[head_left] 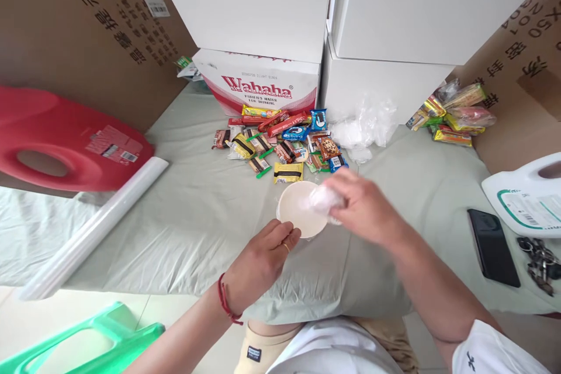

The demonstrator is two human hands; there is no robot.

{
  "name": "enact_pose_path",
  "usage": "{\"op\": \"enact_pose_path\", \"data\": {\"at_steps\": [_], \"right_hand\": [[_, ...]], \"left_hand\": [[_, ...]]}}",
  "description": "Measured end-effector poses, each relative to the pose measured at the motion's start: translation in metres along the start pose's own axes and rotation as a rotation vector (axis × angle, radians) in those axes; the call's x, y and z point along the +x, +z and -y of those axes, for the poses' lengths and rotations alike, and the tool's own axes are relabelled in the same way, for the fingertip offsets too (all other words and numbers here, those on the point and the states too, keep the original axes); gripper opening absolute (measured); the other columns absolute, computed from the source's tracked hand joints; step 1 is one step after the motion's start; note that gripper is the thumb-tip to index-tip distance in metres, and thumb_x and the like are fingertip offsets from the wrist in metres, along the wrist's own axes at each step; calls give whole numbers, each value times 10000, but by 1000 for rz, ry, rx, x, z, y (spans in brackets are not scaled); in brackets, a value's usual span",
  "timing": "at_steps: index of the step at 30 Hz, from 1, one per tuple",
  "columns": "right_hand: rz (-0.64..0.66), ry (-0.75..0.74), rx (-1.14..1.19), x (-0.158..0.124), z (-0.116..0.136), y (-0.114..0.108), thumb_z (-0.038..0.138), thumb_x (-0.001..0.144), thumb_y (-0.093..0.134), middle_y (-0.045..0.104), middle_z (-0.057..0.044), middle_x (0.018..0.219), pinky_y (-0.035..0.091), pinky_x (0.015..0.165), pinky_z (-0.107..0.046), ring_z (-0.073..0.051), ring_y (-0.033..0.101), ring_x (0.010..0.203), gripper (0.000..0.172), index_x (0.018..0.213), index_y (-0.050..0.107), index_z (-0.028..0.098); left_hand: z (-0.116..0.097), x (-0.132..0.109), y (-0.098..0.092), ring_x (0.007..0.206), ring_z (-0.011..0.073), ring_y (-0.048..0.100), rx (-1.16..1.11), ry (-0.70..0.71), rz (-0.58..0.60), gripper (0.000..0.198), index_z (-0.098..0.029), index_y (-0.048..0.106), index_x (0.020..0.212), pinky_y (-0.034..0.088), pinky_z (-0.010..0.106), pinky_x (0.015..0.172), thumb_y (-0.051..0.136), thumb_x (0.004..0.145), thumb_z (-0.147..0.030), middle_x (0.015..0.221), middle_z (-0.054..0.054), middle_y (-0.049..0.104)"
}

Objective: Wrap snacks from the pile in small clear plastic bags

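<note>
A round white bowl (294,210) stands on the grey-green cloth in front of me. My left hand (274,245), with a ring and a red string bracelet, pinches the bowl's near rim. Bunched in the fingers of my right hand (357,201) is a white tissue (323,198), blurred by motion, over the right side of the bowl. Just beyond the bowl lies a pile of small wrapped snacks (287,152), with a yellow packet (288,173) nearest to it. Clear plastic bags (366,125) lie crumpled to the right of the snacks.
A Wahaha carton (263,85) and white boxes (390,87) stand behind. On the left are a red jug (79,134) and a white roll (100,222). To the right lie more snack packets (460,114), a white jug (530,198), a phone (493,248) and keys (541,263).
</note>
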State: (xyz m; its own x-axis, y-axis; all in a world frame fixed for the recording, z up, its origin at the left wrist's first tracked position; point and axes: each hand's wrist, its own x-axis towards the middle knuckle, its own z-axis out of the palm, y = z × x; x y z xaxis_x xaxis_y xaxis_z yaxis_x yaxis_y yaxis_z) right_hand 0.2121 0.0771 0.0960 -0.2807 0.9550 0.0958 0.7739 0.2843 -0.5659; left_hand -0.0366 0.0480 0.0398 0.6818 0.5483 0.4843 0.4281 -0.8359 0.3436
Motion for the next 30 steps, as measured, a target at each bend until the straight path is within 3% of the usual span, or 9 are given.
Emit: {"op": "enact_pose_path", "data": {"at_steps": [3,5,9,13,16,18,22,26,30], "right_hand": [[-444,58,35,38,-37,-34,342,843,759,617,-28,973,508,804,-307,-190,604,868,252,1046,681,216],[-580,152,-33,80,-67,-44,390,844,748,607,-44,987,503,892,-335,-194,589,918,341,1081,666,158],[-420,340,-178,158,-112,-32,229,873,661,557,-173,1268,447,1050,-367,-224,598,1093,459,1279,597,26],[-150,429,-169,177,-125,-19,35,722,713,513,-293,1392,444,1092,-467,-359,581,1237,741,1419,473,-35],[-320,266,-154,138,-117,-29,70,776,665,440,-278,1510,435,1112,-482,-348,558,1287,810,1532,376,32],[-377,93,-54,87,-103,-39,154,846,637,459,-208,1527,513,1015,-451,-273,651,1106,723,1536,421,150],[61,-235,258,-30,-67,-38,302,914,677,523,-95,1527,579,684,-308,-109,619,695,525,1426,574,350],[41,-206,241,-108,-51,-16,238,949,657,712,-83,1249,575,701,-265,-159,704,874,297,1234,703,310],[-159,13,-1,-143,-77,-30,257,989,596,745,-54,967,549,752,-270,-166,705,840,144,1012,738,247]], "left_hand": [[1,-3,-3,816,187,644,-20,-64,-62,394,-208,612,1293,562,288,664,469,965,-45,993,112,696],[-2,-3,-3,828,191,656,-31,-75,-91,415,-226,602,1325,569,291,677,474,967,-58,988,110,697],[-13,-2,-3,852,193,659,-65,-83,-108,438,-230,593,1339,573,291,693,474,962,-41,1004,113,692],[-24,-4,-3,863,183,641,-126,-105,-118,431,-213,602,1291,570,281,705,489,937,6,1023,116,677],[-29,-7,-5,906,162,655,-202,-173,-132,449,-236,621,1270,575,254,747,507,922,25,1050,97,671],[-31,-6,-5,916,141,669,-250,-236,-146,459,-263,646,1251,571,227,759,504,923,24,1065,76,671],[-39,6,1,874,114,686,-383,-285,-130,394,-265,679,1174,564,195,729,500,939,-4,1034,50,681],[-47,18,28,1013,137,694,-432,-217,-110,365,-251,650,1251,583,243,840,525,964,-63,1240,101,677],[-39,14,70,1410,292,505,-101,-175,-4,441,-287,596,1412,431,539,1148,566,983,-189,1577,129,490]]}}
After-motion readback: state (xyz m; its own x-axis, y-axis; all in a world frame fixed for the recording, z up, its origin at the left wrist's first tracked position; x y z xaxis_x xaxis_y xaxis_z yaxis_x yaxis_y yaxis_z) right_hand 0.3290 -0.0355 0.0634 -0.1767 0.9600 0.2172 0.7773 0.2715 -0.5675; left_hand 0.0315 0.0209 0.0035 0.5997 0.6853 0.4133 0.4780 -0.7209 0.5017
